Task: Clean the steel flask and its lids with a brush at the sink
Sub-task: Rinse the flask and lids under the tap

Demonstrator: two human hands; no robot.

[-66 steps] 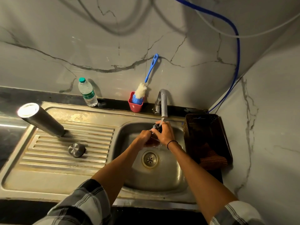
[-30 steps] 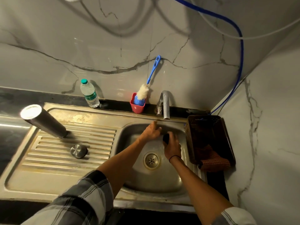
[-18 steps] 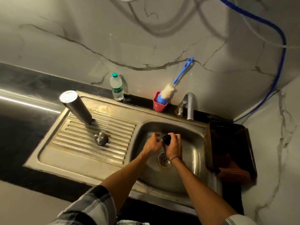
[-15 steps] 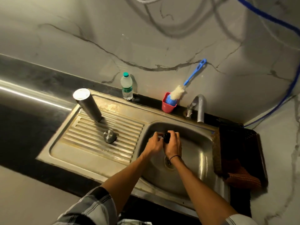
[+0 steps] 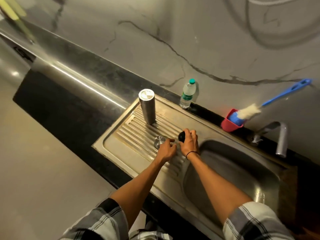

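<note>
The steel flask (image 5: 147, 109) stands upside down on the ribbed drainboard (image 5: 138, 134). A round steel lid (image 5: 159, 141) lies on the ribs in front of it. My right hand (image 5: 189, 143) grips a small black lid (image 5: 182, 136) just above the drainboard, right of the steel lid. My left hand (image 5: 167, 149) hovers beside the steel lid with loosely curled fingers, holding nothing. The blue-handled brush (image 5: 251, 112) leans in a red cup (image 5: 231, 123) against the wall.
The sink basin (image 5: 233, 172) lies to the right, with the tap (image 5: 279, 137) at its back edge. A plastic water bottle (image 5: 187, 94) stands behind the drainboard. Black countertop (image 5: 60, 104) stretches to the left.
Both hands moved out of the basin leftward to the drainboard, my right hand carrying the black lid. The camera swung left.
</note>
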